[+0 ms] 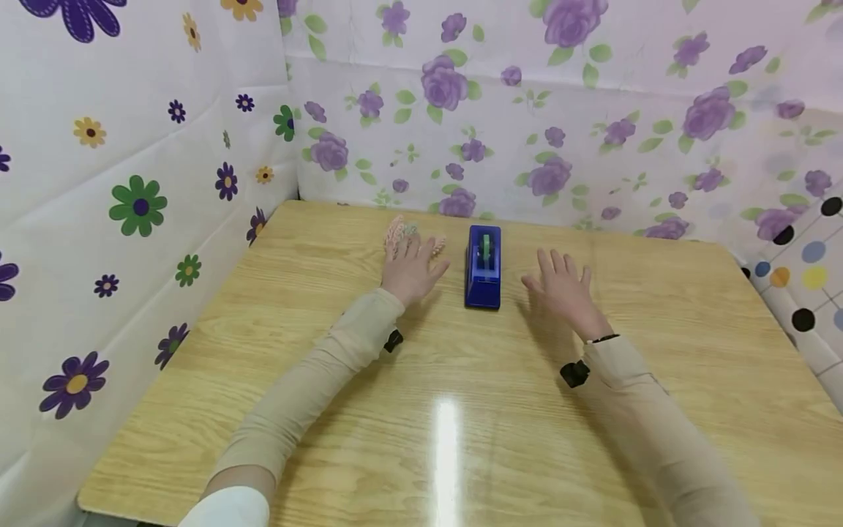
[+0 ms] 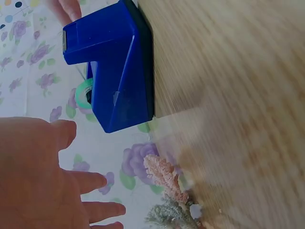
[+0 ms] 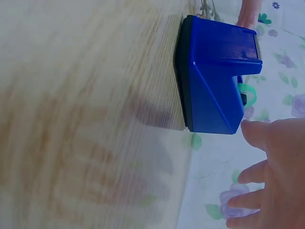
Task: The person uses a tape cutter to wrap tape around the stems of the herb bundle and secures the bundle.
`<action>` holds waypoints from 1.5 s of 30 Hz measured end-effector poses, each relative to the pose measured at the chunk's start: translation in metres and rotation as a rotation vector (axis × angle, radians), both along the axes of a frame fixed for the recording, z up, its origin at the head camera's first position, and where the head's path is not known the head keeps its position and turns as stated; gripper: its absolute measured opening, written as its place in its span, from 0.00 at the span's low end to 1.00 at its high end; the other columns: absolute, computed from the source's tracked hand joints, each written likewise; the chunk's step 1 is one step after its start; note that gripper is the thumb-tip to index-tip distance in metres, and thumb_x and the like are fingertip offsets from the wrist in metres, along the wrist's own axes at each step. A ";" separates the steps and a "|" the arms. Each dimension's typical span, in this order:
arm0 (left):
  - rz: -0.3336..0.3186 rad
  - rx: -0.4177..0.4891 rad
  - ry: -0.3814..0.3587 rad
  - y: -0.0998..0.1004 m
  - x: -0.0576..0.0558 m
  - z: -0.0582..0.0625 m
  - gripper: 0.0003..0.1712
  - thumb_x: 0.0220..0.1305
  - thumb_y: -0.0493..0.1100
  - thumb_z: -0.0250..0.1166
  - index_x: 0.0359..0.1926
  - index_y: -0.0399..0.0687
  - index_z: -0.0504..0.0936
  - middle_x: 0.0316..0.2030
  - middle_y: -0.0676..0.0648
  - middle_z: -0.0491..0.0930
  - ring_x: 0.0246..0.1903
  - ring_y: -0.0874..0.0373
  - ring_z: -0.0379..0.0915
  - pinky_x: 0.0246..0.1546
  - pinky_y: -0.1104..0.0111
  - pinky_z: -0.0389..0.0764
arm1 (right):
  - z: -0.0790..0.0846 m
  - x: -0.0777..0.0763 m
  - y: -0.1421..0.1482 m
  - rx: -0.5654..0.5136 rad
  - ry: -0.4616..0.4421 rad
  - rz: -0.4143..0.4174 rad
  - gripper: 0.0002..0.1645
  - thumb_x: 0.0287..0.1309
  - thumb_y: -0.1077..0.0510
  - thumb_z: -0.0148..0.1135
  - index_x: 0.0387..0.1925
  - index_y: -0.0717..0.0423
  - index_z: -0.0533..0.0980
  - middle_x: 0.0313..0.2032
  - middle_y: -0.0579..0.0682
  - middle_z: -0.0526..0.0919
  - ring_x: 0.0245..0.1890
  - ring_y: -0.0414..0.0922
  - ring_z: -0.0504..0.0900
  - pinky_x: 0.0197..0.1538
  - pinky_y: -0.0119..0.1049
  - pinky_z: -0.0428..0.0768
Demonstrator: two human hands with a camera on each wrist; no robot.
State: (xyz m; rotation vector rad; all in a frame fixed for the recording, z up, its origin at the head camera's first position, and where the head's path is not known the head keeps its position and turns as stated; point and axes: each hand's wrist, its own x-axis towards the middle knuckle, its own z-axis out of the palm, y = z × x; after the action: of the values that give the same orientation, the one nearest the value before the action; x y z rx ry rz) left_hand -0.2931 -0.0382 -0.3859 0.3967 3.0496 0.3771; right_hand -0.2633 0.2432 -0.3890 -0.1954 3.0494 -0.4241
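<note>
A blue tape dispenser (image 1: 484, 287) with a green-cored roll of tape (image 1: 486, 250) stands on the wooden table between my two hands. To its left is my left hand (image 1: 410, 272), fingers spread and holding nothing. Beyond those fingertips, partly hidden, lies a bunch of pink and pale green flowers (image 1: 396, 231); the left wrist view shows the pink sprig (image 2: 164, 176) close to the table. My right hand (image 1: 565, 290) hovers to the right of the dispenser, fingers apart. In the right wrist view the dispenser (image 3: 217, 81) shows its serrated cutter, with the thumb near but apart from it.
Flowered cloth (image 1: 461, 110) hangs behind the table (image 1: 527, 439), and another patterned cloth (image 1: 118, 278) borders the left side. A dotted cloth (image 1: 806, 293) is at the right edge. Small black cameras (image 1: 575, 374) sit at both wrists.
</note>
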 end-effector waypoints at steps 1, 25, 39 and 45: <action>-0.002 0.000 -0.002 -0.001 0.000 0.000 0.39 0.74 0.67 0.36 0.77 0.53 0.48 0.76 0.40 0.47 0.76 0.45 0.39 0.75 0.48 0.36 | -0.001 0.001 0.000 -0.003 0.000 -0.001 0.43 0.73 0.41 0.41 0.75 0.62 0.42 0.74 0.69 0.43 0.74 0.69 0.39 0.67 0.73 0.33; 0.012 0.089 -0.068 -0.029 0.007 0.021 0.36 0.73 0.61 0.47 0.74 0.50 0.56 0.68 0.40 0.68 0.63 0.41 0.68 0.63 0.49 0.68 | 0.012 0.025 -0.014 -0.073 0.078 0.078 0.32 0.72 0.46 0.48 0.67 0.64 0.63 0.65 0.69 0.66 0.64 0.67 0.66 0.63 0.65 0.63; 0.012 0.206 -0.124 -0.040 0.010 0.022 0.35 0.73 0.56 0.52 0.74 0.52 0.56 0.67 0.41 0.69 0.59 0.40 0.73 0.56 0.49 0.75 | 0.017 0.036 -0.031 -0.128 0.157 0.059 0.19 0.70 0.52 0.52 0.48 0.63 0.79 0.52 0.64 0.80 0.48 0.60 0.81 0.46 0.53 0.79; 0.029 0.225 -0.139 -0.044 0.011 0.019 0.34 0.73 0.55 0.52 0.74 0.49 0.57 0.67 0.40 0.69 0.62 0.40 0.70 0.60 0.49 0.71 | 0.017 0.031 -0.042 -0.167 0.205 0.074 0.17 0.69 0.52 0.53 0.46 0.60 0.80 0.46 0.58 0.84 0.42 0.55 0.82 0.42 0.49 0.80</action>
State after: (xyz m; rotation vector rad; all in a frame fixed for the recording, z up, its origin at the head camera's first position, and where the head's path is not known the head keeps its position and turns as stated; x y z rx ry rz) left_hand -0.2819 -0.0827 -0.3672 0.3206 2.8890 0.7206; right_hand -0.2321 0.2013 -0.3720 -0.3818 3.1912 -0.6952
